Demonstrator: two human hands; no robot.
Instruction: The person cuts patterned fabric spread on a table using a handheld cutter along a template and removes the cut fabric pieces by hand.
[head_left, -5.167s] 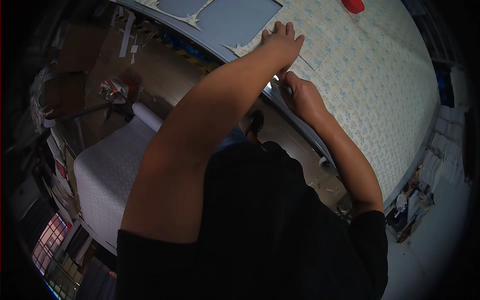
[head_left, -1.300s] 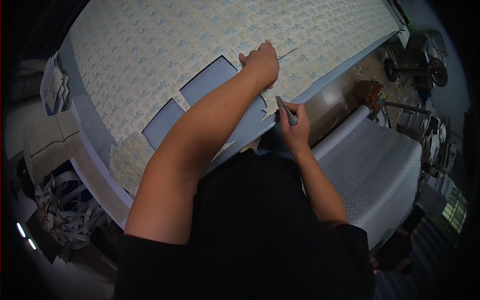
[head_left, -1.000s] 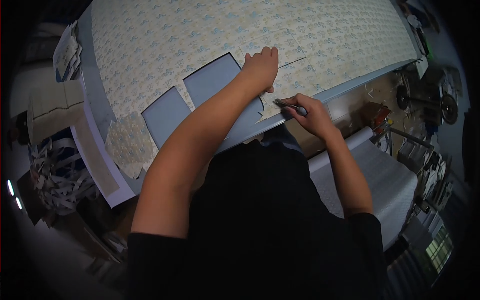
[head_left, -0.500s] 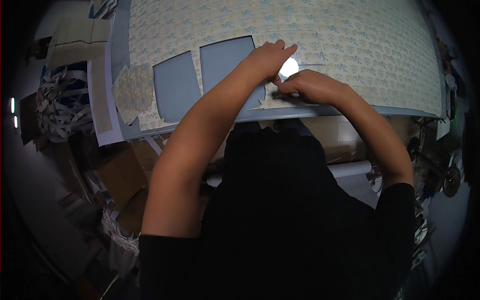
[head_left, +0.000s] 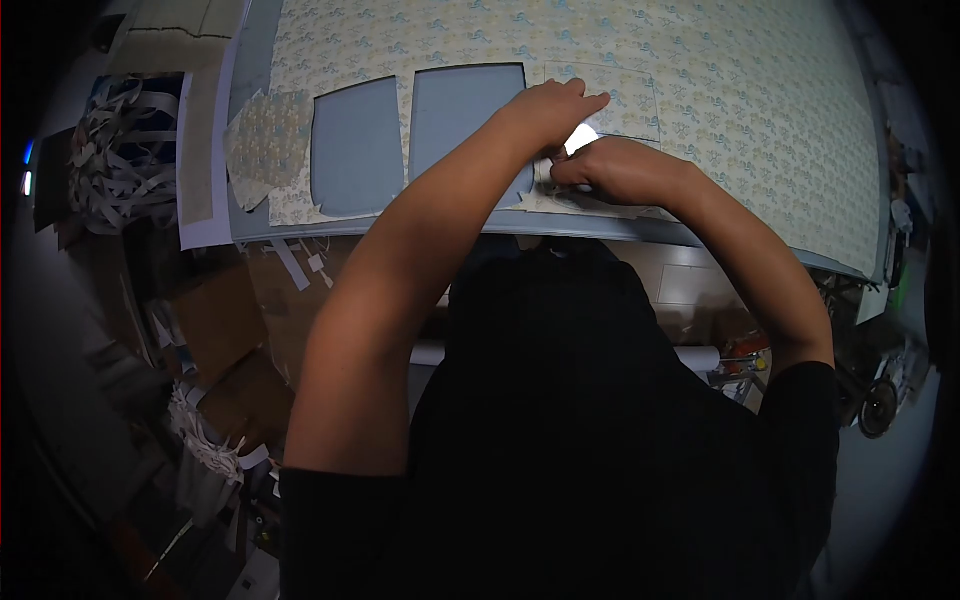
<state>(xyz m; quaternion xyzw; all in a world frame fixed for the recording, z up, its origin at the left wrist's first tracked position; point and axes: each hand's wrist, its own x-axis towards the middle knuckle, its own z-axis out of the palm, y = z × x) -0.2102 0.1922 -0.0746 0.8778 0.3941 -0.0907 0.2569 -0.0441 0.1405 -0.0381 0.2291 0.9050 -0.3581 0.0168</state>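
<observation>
The fingers (head_left: 575, 98) of the left hand (head_left: 548, 108) lie stretched out flat and close together, pointing toward three o'clock, pressed palm-down on the pale patterned sheet with small blue and yellow motifs (head_left: 720, 90) that covers the long worktable; they grasp nothing and simply hold the sheet down. At four o'clock from them, just beside and almost touching, the right hand (head_left: 610, 170) is curled into a loose fist with its knuckles uppermost; something bright glints between the two hands at the right thumb side, but what the closed fingers grip is hidden, so I cannot tell what it is. Faint cut lines outline a rectangular panel in the sheet (head_left: 625, 95) at about one o'clock from the left hand, with the fingertips resting at its left edge. At nine o'clock from the hands two rectangular openings show the bare grey-blue tabletop (head_left: 455, 115), one touching the left wrist and a second (head_left: 355, 145) further out. Beyond that, at nine o'clock again, a loose cut-out piece of the same patterned material (head_left: 265, 145) lies at the sheet's end. The grey front edge of the table (head_left: 600, 228) runs under both forearms. Further out, at ten o'clock, a heap of tangled white offcut strips (head_left: 115, 150) sits past the table's end, well apart from the hands.
</observation>
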